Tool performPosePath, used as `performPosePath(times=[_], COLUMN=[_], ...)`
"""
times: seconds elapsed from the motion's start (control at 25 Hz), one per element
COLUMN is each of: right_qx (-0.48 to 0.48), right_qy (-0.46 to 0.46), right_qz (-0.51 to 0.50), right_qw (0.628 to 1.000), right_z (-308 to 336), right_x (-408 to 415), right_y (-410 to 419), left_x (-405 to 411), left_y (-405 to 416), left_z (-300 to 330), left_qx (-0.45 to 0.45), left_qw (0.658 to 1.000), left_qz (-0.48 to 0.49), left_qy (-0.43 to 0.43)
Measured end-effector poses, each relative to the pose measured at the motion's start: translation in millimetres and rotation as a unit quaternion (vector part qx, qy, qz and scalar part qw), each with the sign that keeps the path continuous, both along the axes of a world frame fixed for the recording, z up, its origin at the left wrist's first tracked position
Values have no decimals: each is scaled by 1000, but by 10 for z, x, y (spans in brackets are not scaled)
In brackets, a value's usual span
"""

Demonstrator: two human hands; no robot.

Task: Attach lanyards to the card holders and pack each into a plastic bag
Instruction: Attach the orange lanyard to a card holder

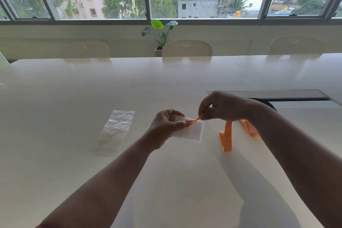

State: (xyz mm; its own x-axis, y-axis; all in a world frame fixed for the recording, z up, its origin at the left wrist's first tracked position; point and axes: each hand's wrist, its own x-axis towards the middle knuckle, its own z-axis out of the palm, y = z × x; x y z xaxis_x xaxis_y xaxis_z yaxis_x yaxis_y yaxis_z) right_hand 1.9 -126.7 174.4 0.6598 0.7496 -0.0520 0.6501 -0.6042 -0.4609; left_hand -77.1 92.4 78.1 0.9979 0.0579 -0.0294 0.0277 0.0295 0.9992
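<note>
Honestly, left hand gripping card holder, right hand pinching orange lanyard end between them; could slip back out if loosened.

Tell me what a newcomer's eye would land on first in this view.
The bright orange lanyard, pinched by the right hand and trailing onto the table. Next, the clear card holder in the left hand at centre, then the plastic bag lying to their left.

No readable text, no labels, no brands, no numbers anywhere in view
</note>
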Motion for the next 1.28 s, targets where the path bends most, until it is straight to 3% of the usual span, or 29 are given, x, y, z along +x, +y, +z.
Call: performPosePath(times=[0.16, 0.24, 0.36, 0.44, 0.52, 0.68, 0.76, 0.84, 1.12, 1.2, 1.28], right_qx=[-53, -65, 3, 82, 140, 287, 339, 367, 414, 389, 365], right_qy=[-64, -53, 157, 312, 408, 527, 601, 632, 641, 614, 509], right_qz=[3, -23, -45, -52, -76, -143, -99, -50, -66, -80, -109], right_qw=[997, 996, 987, 945, 899, 787, 717, 681, 643, 682, 771], right_z=[113, 118, 1, -122, -256, -558, -710, -834, -913, -856, -773], right_x=[-33, 15, 81, 83, 35, -164, -349, -516, -616, -627, -619], right_y=[173, 181, 61, -27, -68, 41, 141, 229, 278, 267, 288], left_x=[-83, -130, -181, -192, -194, -165, -148, -145, -167, -176, -165], left_y=[-132, -166, -153, -141, -147, -167, -175, -182, -135, -132, -132], left_z=[65, 103, 180, 219, 253, 376, 445, 499, 683, 704, 712], left_qx=[33, 27, -19, -51, -72, -125, -143, -135, -103, -96, -88], left_qw=[998, 996, 992, 990, 988, 984, 982, 982, 986, 987, 986], left_qz=[-55, -76, -104, -104, -104, -63, -27, 5, 46, 54, 66], left_qy=[-18, -36, -70, -79, -86, -108, -121, -132, -124, -119, -121])
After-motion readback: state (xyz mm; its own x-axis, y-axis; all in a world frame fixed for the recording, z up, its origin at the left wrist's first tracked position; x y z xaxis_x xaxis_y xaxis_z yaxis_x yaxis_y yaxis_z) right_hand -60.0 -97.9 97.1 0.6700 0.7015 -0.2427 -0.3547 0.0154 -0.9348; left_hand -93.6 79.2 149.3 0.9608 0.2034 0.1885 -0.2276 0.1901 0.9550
